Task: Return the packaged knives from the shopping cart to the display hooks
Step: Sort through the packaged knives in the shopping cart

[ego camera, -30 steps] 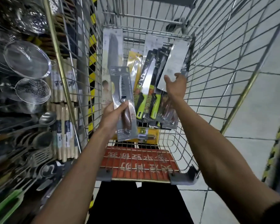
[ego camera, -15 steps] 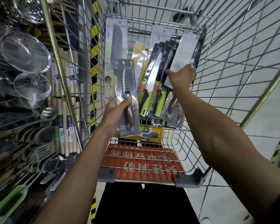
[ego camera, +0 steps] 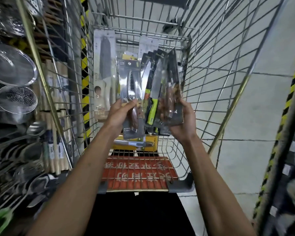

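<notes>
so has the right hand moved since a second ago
Yes. The right hand has come back toward the person, from high on the packs near the cart's far wall to their lower ends, where it grips a bundle of knife packs.

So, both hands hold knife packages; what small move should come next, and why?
Probably lift both clear of the shopping cart: the left hand grips one serrated-knife package, the right hand a bundle of packages, and both are above the cart, not at any hook.

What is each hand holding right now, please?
Left hand: grips one packaged serrated knife.
Right hand: grips a bunch of packaged knives.
</notes>
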